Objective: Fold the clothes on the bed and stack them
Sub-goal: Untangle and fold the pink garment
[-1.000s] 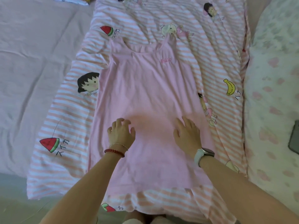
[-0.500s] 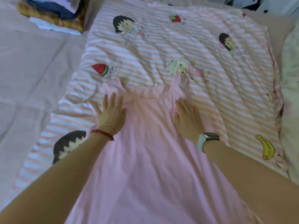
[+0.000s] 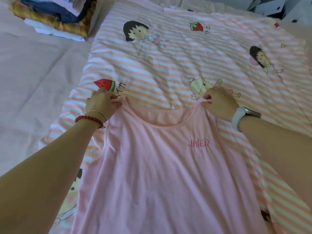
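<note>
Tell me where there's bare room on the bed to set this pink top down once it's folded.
Free: plain pink sheet left of the striped cartoon quilt, below the folded clothes stack; also the quilt's far half. Crowded: the near middle, under the pink sleeveless top both hands pinch.

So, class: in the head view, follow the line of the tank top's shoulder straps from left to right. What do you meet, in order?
Red bead bracelet → left hand pinching a strap → pink sleeveless top's scooped neckline → right hand pinching the other strap → grey wristwatch.
</note>
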The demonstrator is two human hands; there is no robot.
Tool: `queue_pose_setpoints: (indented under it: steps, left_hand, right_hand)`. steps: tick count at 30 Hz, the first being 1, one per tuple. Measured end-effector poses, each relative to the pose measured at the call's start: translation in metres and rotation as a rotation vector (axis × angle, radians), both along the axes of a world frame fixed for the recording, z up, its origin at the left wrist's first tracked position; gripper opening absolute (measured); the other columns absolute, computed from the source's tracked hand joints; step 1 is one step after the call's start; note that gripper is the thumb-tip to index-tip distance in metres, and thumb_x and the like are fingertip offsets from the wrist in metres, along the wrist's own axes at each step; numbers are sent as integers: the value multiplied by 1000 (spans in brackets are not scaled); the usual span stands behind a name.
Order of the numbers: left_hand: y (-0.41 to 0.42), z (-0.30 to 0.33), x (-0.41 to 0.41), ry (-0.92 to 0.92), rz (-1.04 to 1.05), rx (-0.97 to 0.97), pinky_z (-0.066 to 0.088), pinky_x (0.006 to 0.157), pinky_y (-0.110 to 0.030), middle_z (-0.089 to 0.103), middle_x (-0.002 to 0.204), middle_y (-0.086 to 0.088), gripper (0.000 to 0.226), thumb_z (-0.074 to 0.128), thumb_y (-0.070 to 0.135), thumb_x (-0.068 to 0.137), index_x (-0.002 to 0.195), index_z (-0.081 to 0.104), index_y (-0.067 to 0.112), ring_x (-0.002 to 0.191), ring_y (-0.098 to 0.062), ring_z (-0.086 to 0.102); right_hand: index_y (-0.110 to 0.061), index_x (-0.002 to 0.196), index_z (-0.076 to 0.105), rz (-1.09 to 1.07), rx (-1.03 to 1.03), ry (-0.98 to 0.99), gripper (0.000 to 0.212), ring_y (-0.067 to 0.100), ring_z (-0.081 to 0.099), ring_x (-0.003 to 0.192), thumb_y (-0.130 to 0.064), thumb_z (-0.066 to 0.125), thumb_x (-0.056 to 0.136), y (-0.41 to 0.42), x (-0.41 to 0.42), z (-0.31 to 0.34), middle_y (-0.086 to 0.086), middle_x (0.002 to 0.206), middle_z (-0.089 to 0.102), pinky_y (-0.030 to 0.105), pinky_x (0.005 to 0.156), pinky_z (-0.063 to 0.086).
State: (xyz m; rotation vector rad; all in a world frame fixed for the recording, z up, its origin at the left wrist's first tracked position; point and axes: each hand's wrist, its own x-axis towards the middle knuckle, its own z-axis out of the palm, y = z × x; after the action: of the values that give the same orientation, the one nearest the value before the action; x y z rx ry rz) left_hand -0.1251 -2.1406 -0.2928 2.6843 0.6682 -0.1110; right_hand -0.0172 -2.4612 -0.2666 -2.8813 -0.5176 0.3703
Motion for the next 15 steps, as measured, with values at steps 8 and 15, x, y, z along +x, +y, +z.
queue_pose_setpoints:
  steps: [8,15]
  left_hand:
    - [-30,52,-10,-390,60,-110,32,63,-33,63,98,-17,17,53,19,90,100,54,5,88,-36,56]
    - [-67,94,-128,-587,-157,-54,36,61,-31,65,85,-15,8,63,4,82,89,61,1,74,-36,60]
  right_hand:
    - [-2,118,54,-147,297,-174,27,35,51,109,-16,49,94,-7,-26,44,17,123,51,44,90,41]
    - [1,88,56,-61,412,-226,13,32,52,84,-10,62,85,-53,-130,78,13,91,55,40,71,44]
